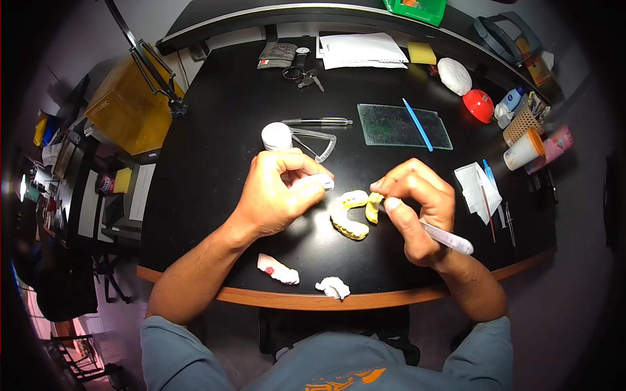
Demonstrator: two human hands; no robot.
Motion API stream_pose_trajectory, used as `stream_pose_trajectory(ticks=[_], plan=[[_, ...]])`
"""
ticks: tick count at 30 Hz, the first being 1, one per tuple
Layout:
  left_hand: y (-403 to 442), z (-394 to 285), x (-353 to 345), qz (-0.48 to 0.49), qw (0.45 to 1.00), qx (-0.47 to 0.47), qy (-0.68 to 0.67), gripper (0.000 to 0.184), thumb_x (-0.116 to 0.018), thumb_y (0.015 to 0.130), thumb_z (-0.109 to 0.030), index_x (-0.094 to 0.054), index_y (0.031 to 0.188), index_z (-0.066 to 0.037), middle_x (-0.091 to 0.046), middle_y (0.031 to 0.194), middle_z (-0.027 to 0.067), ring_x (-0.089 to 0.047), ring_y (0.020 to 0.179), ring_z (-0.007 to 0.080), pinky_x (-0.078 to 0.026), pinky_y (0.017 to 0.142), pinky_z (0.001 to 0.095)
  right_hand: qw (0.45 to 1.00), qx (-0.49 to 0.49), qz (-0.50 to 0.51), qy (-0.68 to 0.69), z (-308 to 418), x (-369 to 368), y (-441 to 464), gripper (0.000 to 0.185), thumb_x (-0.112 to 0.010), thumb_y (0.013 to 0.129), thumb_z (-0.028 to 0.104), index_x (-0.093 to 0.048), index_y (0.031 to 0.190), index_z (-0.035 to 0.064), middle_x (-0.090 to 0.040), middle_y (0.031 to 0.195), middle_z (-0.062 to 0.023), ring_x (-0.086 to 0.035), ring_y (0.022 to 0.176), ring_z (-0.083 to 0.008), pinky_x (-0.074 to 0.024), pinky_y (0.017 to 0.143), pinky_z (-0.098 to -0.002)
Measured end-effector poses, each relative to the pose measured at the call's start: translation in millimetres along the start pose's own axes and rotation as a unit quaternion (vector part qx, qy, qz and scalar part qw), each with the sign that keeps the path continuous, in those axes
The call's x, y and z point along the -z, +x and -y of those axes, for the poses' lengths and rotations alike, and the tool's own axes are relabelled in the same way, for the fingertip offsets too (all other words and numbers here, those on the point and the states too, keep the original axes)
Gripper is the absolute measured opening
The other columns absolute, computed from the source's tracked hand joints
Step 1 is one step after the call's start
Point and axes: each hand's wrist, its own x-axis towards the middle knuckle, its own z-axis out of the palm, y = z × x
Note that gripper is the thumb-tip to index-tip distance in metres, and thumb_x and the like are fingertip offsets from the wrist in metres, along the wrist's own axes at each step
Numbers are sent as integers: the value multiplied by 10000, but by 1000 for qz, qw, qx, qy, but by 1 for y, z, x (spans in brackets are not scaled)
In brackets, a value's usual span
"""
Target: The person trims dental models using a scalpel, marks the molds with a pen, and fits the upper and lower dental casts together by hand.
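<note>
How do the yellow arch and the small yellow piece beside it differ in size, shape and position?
Size: the arch is clearly larger than the piece.
Shape: the arch curves in a U, while the piece is a short segment.
Position: the arch lies on the table, while the piece is pinched in the right hand.
Both are yellow.

Black desk (208,150), curved wooden edge (313,301); long shelf (313,12) along back; dim purplish floor (541,306).
</note>
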Motion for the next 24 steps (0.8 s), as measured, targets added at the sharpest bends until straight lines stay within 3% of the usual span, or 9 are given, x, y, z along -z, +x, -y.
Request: stream_pose_trajectory(ticks=[2,6,9,11,13,17,23,24], plan=[[2,1,1,-3,1000,6,-6,152,-727,861,-67,-816,943,25,-765,891,88,-636,793,97,-499,744,276,1000,8,10,-21,1,-2,1,101,-554,914,-46,-650,886,-34,-639,954,-148,-598,691,-184,-512,632,-317],[2,2,2,0,999,-1,36,171,-700,853,-105,-808,896,20,-756,853,80,-645,787,111,-501,728,287,999,-39,17,-18,2,-9,-2,204,-513,888,-148,-666,981,-51,-644,969,-148,-620,697,-176,-522,629,-326],[1,1,0,9,997,-20,77,206,-649,834,-118,-797,863,22,-742,810,97,-650,746,139,-499,697,304,996,-86,30,4,10,-6,0,208,-537,876,-152,-679,988,-51,-652,947,-159,-640,692,-218,-534,638,-346],[1,4,0,24,992,-58,106,237,-603,824,-118,-786,850,29,-728,777,118,-657,712,164,-498,672,318,996,-30,35,-72,9,1,6,205,-548,869,-151,-687,979,-48,-653,922,-168,-647,686,-253,-538,643,-362],[0,-5,3,81,987,12,139,258,-572,822,-112,-778,846,40,-711,738,135,-653,674,188,-497,650,332,990,-8,31,-136,5,9,11,164,-581,862,-124,-693,948,-41,-652,868,-181,-655,686,-311,-536,645,-385],[-2,-9,2,168,964,86,188,279,-534,828,-95,-769,850,56,-681,673,146,-634,618,207,-490,618,353,968,-132,52,-206,-5,23,11,79,-614,885,-25,-688,909,-40,-658,813,-188,-672,710,-346,-515,642,-425],[-3,-19,-1,213,959,65,177,352,-529,802,-74,-789,997,61,-691,680,169,-647,617,213,-499,622,357,932,-241,168,-211,-16,35,10,132,-665,853,62,-710,890,-57,-707,814,-254,-712,785,-429,-546,730,-485],[-3,-18,-2,215,960,61,166,377,-528,793,-70,-794,1026,61,-691,681,170,-645,614,214,-500,623,358,909,-305,197,-207,-9,35,15,189,-701,845,112,-717,932,-56,-726,835,-271,-734,822,-445,-567,780,-485]])
